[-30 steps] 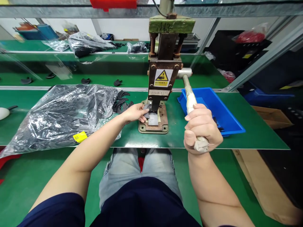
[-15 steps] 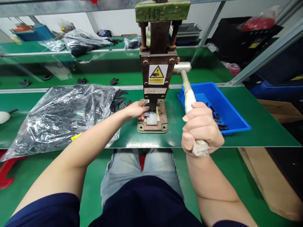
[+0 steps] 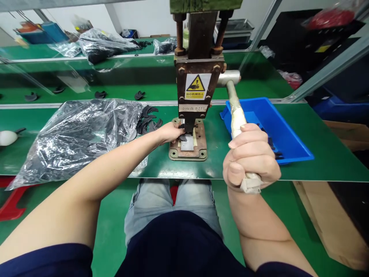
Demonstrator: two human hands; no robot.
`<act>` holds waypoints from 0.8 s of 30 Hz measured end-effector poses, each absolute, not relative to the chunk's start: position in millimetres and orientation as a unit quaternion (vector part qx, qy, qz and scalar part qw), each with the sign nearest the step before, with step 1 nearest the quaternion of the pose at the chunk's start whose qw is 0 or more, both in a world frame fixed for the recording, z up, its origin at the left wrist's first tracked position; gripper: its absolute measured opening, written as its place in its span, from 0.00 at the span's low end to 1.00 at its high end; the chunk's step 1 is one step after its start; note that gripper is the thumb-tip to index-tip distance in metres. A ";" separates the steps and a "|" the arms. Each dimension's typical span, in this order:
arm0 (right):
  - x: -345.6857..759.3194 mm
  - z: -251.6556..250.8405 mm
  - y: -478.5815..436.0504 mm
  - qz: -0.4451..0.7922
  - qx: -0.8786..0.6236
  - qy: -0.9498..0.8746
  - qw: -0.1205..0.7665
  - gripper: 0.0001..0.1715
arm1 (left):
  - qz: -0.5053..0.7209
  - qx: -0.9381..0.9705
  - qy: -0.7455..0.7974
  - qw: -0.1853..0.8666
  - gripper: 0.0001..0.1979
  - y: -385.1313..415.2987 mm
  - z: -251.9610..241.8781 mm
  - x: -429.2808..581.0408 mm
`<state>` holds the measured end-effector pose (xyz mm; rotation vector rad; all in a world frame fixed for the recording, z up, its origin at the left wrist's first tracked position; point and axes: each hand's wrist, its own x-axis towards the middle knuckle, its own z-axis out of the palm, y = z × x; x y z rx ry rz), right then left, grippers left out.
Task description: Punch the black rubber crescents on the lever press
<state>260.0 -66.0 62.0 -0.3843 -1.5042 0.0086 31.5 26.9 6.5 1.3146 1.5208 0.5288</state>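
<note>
A hand press (image 3: pixel 198 84) with a yellow warning label stands on the green bench. My right hand (image 3: pixel 250 157) is closed round the taped end of the press lever (image 3: pixel 235 107), pulled down towards me. My left hand (image 3: pixel 170 132) rests at the press base (image 3: pixel 188 148), its fingers pinching a small black curved part (image 3: pixel 182 137) under the ram. Loose black parts (image 3: pixel 148 119) lie just left of the press, beside a clear plastic bag (image 3: pixel 80 134) full of the same parts.
A blue bin (image 3: pixel 276 130) holding several black parts sits right of the press. Behind runs a second green bench with stray black parts (image 3: pixel 100 94) and more bags (image 3: pixel 100 46). A cardboard box (image 3: pixel 334 215) stands on the floor at the right.
The lever end has come slightly lower and nearer to me in my right hand. My left hand has stayed at the press base with the black part.
</note>
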 end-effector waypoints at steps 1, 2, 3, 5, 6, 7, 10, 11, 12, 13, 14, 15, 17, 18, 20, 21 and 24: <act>258.5 62.2 -65.5 0.001 -0.168 -0.674 0.720 0.18 | 0.218 0.540 0.631 0.513 0.21 27.0 7.3 31.1; 257.2 62.5 -65.3 -0.002 -0.163 -0.669 0.725 0.18 | 0.216 0.531 0.632 0.521 0.21 26.7 8.0 30.6; 256.2 62.8 -65.3 -0.004 -0.160 -0.666 0.728 0.19 | 0.214 0.519 0.635 0.530 0.20 25.8 8.5 30.1; 254.9 63.6 -65.4 -0.004 -0.159 -0.668 0.727 0.19 | 0.218 0.505 0.639 0.537 0.19 23.1 9.4 30.2; 254.6 64.0 -65.4 -0.003 -0.159 -0.671 0.724 0.19 | 0.224 0.506 0.639 0.534 0.18 21.7 9.9 30.9; 254.4 64.4 -65.3 -0.003 -0.159 -0.675 0.720 0.19 | 0.232 0.514 0.636 0.527 0.17 20.5 10.4 32.0; 254.2 65.3 -64.6 -0.016 -0.148 -0.677 0.721 0.21 | 0.237 0.540 0.620 0.517 0.15 18.1 12.3 34.6; 254.2 65.2 -64.3 -0.024 -0.145 -0.677 0.722 0.22 | 0.238 0.542 0.616 0.521 0.15 17.0 12.8 34.3; 254.2 64.8 -64.1 -0.031 -0.144 -0.677 0.722 0.22 | 0.240 0.541 0.610 0.527 0.16 15.4 13.2 32.9; 254.3 64.1 -63.8 -0.036 -0.144 -0.679 0.719 0.22 | 0.245 0.540 0.602 0.535 0.17 13.0 13.4 30.3; 254.5 63.1 -63.3 -0.037 -0.143 -0.682 0.717 0.22 | 0.255 0.537 0.592 0.544 0.17 9.7 13.5 26.4; 254.6 61.8 -62.6 -0.035 -0.141 -0.684 0.715 0.22 | 0.268 0.537 0.578 0.553 0.17 5.3 13.5 21.4; 254.5 59.7 -60.3 -0.021 -0.130 -0.681 0.720 0.21 | 0.310 0.533 0.551 0.562 0.17 -7.0 13.7 9.5; 254.3 59.1 -58.9 -0.016 -0.125 -0.677 0.725 0.21 | 0.330 0.534 0.551 0.551 0.18 -15.0 14.0 3.4; 253.9 59.3 -56.3 -0.013 -0.117 -0.667 0.735 0.22 | 0.354 0.536 0.575 0.507 0.20 -34.3 14.2 -7.5; 254.1 59.9 -55.5 -0.015 -0.115 -0.667 0.736 0.23 | 0.362 0.536 0.583 0.493 0.21 -44.6 13.9 -12.0; 256.9 60.2 -55.9 -0.028 -0.117 -0.674 0.729 0.25 | 0.385 0.527 0.568 0.501 0.19 -72.6 10.9 -23.2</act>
